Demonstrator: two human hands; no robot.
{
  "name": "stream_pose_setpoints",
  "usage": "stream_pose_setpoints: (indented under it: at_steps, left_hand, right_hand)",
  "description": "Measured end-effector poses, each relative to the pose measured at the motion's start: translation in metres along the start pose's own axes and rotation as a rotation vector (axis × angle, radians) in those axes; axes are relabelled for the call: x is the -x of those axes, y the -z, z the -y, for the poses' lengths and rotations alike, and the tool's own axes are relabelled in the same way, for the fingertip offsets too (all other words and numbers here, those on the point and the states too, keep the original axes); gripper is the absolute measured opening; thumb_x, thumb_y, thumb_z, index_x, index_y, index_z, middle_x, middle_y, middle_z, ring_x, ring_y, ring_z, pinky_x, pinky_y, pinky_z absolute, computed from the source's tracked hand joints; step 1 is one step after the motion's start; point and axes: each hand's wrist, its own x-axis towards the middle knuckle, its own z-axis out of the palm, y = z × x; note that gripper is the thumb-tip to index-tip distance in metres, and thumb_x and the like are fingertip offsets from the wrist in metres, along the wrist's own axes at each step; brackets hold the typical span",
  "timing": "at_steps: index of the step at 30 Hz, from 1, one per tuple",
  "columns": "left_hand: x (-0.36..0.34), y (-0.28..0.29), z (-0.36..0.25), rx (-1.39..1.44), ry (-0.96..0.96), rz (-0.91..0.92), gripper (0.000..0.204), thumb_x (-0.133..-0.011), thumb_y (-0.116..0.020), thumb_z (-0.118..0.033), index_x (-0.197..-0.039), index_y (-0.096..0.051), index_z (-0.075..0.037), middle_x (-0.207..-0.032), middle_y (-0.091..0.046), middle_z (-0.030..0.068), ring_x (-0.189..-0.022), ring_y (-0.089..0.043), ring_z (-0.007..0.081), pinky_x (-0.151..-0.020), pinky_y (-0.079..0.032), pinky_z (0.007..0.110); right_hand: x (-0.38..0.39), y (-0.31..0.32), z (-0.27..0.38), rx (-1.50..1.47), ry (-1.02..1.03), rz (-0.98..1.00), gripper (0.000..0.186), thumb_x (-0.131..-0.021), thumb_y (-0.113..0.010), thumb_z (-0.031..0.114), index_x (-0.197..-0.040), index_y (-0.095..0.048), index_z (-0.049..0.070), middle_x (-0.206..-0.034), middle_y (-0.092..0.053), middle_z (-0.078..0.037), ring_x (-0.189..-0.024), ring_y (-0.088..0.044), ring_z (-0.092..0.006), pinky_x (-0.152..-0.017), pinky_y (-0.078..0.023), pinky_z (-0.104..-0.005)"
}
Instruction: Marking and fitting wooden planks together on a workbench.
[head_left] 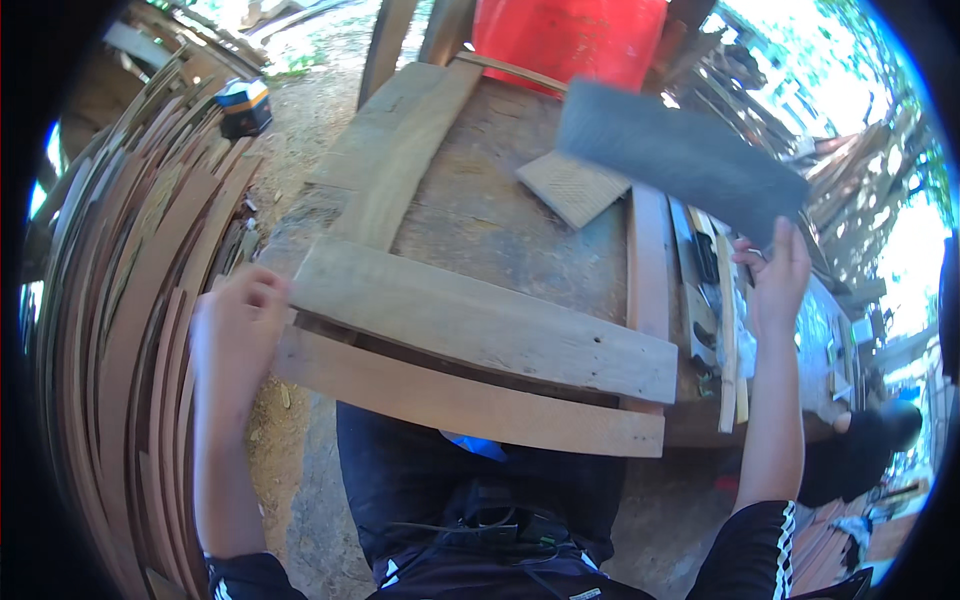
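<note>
My right hand is raised over the right side of the bench and grips one end of a dark grey rectangular sheet, blurred by motion. The sheet's kind is not clear. By the left end of a long wooden board, my left hand has its fingers curled together; what they hold, if anything, is hidden. That board lies crosswise over two others, a left one and a reddish right one. Closer to me is a paler plank, parallel to the crosswise board.
A small wood piece lies on the worn bench top. Tools and strips, including a narrow stick, line its right side. Behind stands something red. Stacked planks fill the left, with a black-and-orange box beyond.
</note>
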Motion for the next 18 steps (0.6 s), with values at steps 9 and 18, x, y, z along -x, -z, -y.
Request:
stream_pose_setpoints:
  at_steps: [9, 18]
  left_hand:
    - [0.038, 0.004, -0.079, 0.115, -0.236, 0.084, 0.025, -0.089, -0.075, -0.019, -0.107, -0.071, -0.002, -0.098, -0.072, 0.0119, -0.086, -0.071, 0.0221, -0.075, -0.055, 0.035]
    - [0.068, -0.062, -0.155, 0.095, -0.924, 0.336, 0.043, -0.080, -0.080, -0.019, -0.119, -0.068, -0.005, -0.122, -0.065, 0.0147, -0.114, -0.063, 0.0375, -0.099, -0.050, 0.045]
  right_hand:
    - [0.008, 0.185, -0.065, -0.518, -0.284, -0.536, 0.040, -0.110, -0.048, 0.024, -0.133, -0.047, -0.009, -0.127, -0.061, -0.025, -0.111, -0.068, -0.0383, -0.092, -0.063, -0.0414]
    - [0.042, 0.237, -0.093, -0.525, -0.400, -0.506, 0.044, -0.110, -0.043, 0.021, -0.139, -0.040, -0.012, -0.137, -0.055, -0.027, -0.122, -0.062, -0.0410, -0.103, -0.057, -0.0478]
